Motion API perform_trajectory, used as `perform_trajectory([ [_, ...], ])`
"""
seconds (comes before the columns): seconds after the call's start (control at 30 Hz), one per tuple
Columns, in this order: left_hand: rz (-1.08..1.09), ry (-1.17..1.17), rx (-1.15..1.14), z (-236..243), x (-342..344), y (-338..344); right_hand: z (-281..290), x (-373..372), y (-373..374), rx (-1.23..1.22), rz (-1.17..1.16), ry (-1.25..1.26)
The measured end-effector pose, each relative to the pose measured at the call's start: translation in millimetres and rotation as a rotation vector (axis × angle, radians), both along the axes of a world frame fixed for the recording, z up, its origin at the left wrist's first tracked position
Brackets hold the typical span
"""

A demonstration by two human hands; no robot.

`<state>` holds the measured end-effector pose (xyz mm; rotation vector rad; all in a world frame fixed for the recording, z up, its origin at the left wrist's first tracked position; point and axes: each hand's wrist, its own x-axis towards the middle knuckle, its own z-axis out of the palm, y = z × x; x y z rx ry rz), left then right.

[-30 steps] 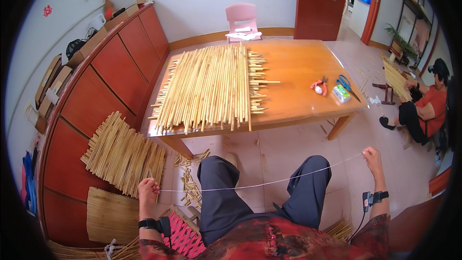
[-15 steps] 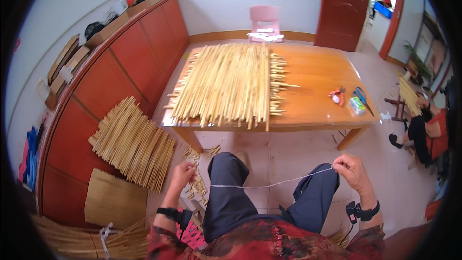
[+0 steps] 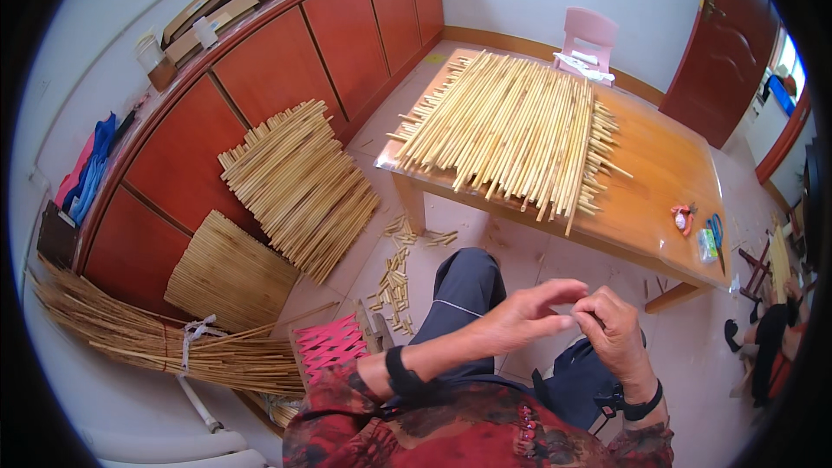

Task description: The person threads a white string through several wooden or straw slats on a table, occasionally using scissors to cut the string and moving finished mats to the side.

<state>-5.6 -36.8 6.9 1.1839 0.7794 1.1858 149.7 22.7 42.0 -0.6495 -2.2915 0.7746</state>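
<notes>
Item: my left hand (image 3: 530,312), fingers curved and parted from the thumb, nothing seen between them. Item: my right hand (image 3: 611,328), just beside it, fingertips drawn in against the thumb; whether they gripped the string, I could not tell.

Item: one white string (image 3: 458,307), lying across my left trouser knee (image 3: 468,273), not on any sticks that I could see. Its ends were out of sight, one perhaps behind my forearm.

Item: sticks (image 3: 511,130), laid side by side over crosswise ones on the table (image 3: 663,152); set in order, I judged, with tying apparently left to do.

Item: pliers (image 3: 683,218) and scissors (image 3: 716,234), lying unused.

Item: short offcuts (image 3: 394,286), on the floor; cutting seemed well advanced.

Item: one stick panel (image 3: 299,186) and one finer mat (image 3: 232,273), by the cabinet (image 3: 269,56), looking made up; bindings too small to make out.

Item: one tied bundle of stalks (image 3: 113,321), seemingly unworked.

Item: one co-worker (image 3: 771,338), cut off at the dark right rim.
</notes>
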Motion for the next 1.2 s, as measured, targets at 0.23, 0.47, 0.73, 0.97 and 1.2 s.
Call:
perform_trajectory([
  [0.23,0.058,0.171,-0.15,-16,-11,1,-9,13,9,-0.103,-0.015,-0.114],
  [0.47,0.253,0.19,-0.032,-10,-21,-7,-21,22,21,-0.265,-0.06,-0.058],
  [0.73,0.599,0.03,-0.175,-15,-62,-21,-58,93,69,-0.541,-0.476,0.042],
  [0.97,0.463,0.085,-0.264,-9,-47,-15,-41,53,38,-0.596,-0.234,0.314],
  [1.2,0.3,0.331,-0.074,29,-29,-6,-14,-19,1,-0.986,0.221,0.31],
])
